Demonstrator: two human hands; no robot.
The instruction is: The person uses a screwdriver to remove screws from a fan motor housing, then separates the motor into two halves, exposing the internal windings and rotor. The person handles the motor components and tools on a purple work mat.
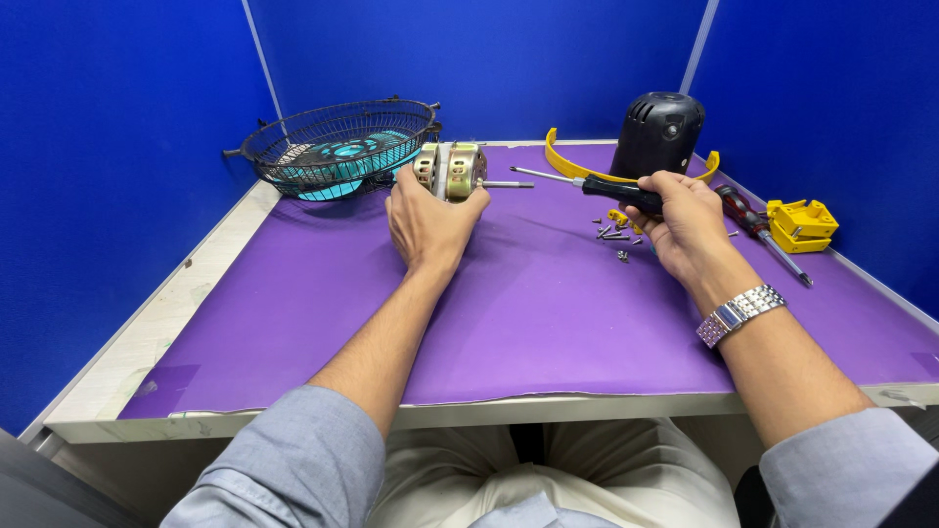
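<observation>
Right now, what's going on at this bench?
A person sits at a purple-topped table. The left hand grips a bare fan motor, its shaft pointing right. The right hand holds a black-handled screwdriver, tip aimed toward the motor but apart from it. Loose screws lie by the right hand. Behind sit a wire fan guard, a black motor cover, a second screwdriver and yellow parts.

We see blue partition walls [117,147] on three sides, pale table [127,362] under purple mat [548,313], even light.
</observation>
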